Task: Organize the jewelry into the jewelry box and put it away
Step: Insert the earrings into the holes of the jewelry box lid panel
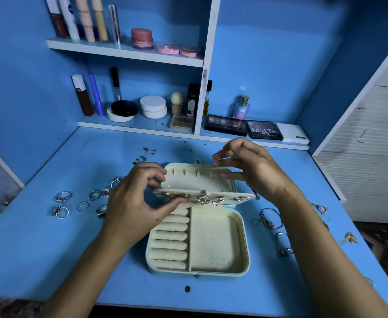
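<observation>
An open jewelry box [218,244] sits in the middle of a blue tabletop [50,249], its lid raised toward the back. A cream earring panel [204,193] is held level across the box, with several gold stud earrings [218,200] already fixed along its front edge.

The left hand [133,203] reaches in from the left. Its thumb and fingertips pinch a gold earring [177,196] at the panel's left end, a narrow grip on a small piece. The right hand [250,166] hovers above the panel's right side, fingers spread and gently curved, holding nothing, wrist bent downward.

The step appears to be seating an earring into the panel. Doing it well likely means steadying the panel with the free hand and pushing the post straight through.

Loose rings [62,204] lie on the tabletop to the left, bracelets [271,218] to the right.
</observation>
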The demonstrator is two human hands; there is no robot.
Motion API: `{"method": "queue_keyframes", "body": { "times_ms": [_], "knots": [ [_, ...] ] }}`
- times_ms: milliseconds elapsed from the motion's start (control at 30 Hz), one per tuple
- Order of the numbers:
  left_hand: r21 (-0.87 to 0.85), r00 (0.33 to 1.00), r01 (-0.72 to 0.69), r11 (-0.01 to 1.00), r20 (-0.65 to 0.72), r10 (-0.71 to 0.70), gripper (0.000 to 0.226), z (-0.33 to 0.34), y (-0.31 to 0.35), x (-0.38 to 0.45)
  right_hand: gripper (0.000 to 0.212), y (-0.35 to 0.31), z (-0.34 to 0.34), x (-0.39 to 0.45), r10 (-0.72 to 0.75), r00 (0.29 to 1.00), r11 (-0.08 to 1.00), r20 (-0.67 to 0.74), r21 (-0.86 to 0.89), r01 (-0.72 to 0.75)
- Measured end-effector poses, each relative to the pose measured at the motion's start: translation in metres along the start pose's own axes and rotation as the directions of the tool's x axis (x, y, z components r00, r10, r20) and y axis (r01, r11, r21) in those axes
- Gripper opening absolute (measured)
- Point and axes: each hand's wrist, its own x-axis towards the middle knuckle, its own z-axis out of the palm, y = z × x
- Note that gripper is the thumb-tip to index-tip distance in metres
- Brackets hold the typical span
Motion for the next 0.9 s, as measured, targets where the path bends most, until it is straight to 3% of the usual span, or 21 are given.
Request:
{"method": "queue_keyframes", "body": {
  "times_ms": [167,333,533,900],
  "knots": [
    [-0.008,0.997,0.079,0.997,0.011,-0.079,0.057,0.003,0.0,0.011,0.026,0.021,0.0,0.004,-0.067,0.982,0.979,-0.179,0.18,0.1],
    [-0.049,0.976,0.212,0.976,0.051,-0.21,0.062,0.008,-0.004,0.018,0.029,0.035,0.003,0.004,-0.104,0.956,0.958,-0.275,0.229,0.171],
    [-0.066,0.953,0.293,0.954,0.095,-0.286,0.064,0.018,-0.016,0.02,0.039,0.042,0.004,-0.001,-0.122,0.936,0.985,-0.33,0.079,0.156],
    [-0.06,0.887,0.447,0.893,0.164,-0.433,0.058,0.028,-0.024,0.014,0.037,0.043,0.013,-0.005,-0.174,0.905,0.973,-0.389,-0.21,0.097]
  ]
}}
